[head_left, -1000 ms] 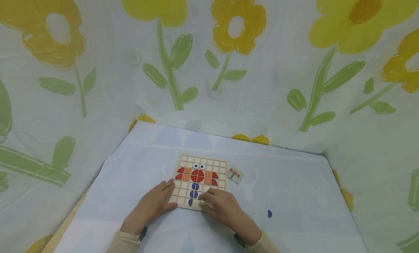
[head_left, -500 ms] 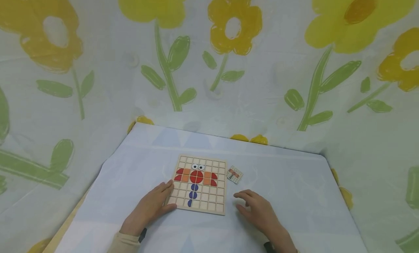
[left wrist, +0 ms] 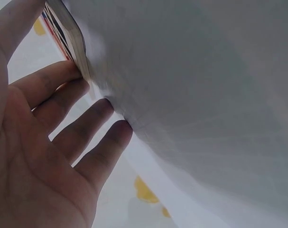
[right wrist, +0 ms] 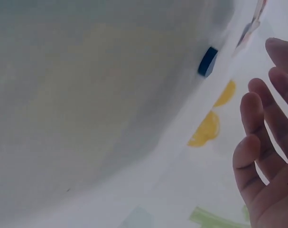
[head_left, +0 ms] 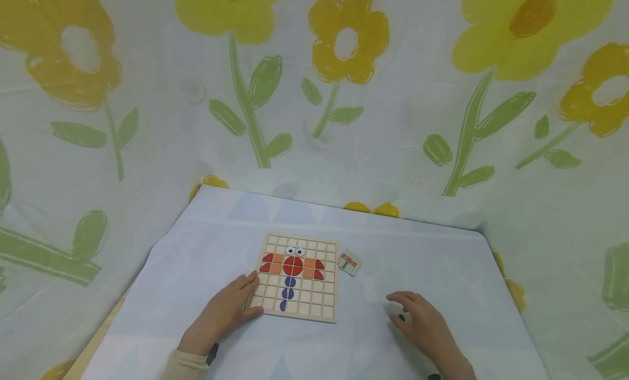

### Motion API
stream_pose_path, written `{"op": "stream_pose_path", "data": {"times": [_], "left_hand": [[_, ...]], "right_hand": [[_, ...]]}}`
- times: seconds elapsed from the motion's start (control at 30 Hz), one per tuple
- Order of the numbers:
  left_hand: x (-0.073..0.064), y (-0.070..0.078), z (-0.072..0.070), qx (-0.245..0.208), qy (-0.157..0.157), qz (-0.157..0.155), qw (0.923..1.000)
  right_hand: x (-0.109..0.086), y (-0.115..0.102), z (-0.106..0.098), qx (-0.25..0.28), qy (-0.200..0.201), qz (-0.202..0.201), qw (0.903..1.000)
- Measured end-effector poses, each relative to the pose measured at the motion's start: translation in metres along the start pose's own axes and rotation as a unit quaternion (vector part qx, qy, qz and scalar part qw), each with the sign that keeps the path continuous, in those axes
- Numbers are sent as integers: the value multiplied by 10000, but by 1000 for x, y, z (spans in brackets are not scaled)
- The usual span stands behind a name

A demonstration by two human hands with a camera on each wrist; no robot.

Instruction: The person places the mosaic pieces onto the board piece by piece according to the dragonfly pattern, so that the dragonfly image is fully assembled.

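Note:
A wooden grid board [head_left: 319, 310] lies on the table, bearing red, orange and blue pieces and two eye tiles [head_left: 295, 251] arranged as a winged figure. A blue column [head_left: 288, 294] of half-circle pieces runs down it, its lowest row showing a half-circle on one side only. My left hand [head_left: 223, 309] rests against the board's lower left corner, fingers fairly straight along the edge. My right hand [head_left: 425, 322] hovers to the right, thumb and fingers apart, holding nothing. Between them, on the table, shows a loose blue half-circle piece [right wrist: 208, 61], mostly hidden in the head view.
A small pattern card [head_left: 350, 262] with the same figure lies just right of the board. Pale cloth covers the table [head_left: 373, 347]. Flower-printed fabric [head_left: 383, 145] rises behind and at both sides.
My right hand has left the board and moved right, over to the loose blue half-circle piece. My left hand stays at the board's corner. The head view has shifted slightly.

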State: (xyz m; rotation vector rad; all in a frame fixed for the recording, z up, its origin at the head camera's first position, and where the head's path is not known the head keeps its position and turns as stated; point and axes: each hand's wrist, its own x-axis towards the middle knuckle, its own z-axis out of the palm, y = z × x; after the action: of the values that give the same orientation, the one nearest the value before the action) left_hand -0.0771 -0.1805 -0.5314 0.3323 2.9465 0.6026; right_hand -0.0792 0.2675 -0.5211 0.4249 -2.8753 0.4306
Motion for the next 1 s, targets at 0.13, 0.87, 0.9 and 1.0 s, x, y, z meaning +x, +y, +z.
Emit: {"op": "stream_pose_path", "data": {"times": [0.13,0.87,0.9,1.0], "left_hand": [[0,-1,0,12,46,33,10000],[-2,0,-1,-67,2,83,9999],[-2,0,-1,-66,10,85,9999],[-2,0,0,-50,35,112,9999]], "right_hand": [[-3,8,-3,45,-344,324,9989],[-5,20,-8,251,-1403,1112,9835],[-4,19,-8,236,-1390,1104,9838],[-4,19,-8,194,-1373,1099,9842]]}}
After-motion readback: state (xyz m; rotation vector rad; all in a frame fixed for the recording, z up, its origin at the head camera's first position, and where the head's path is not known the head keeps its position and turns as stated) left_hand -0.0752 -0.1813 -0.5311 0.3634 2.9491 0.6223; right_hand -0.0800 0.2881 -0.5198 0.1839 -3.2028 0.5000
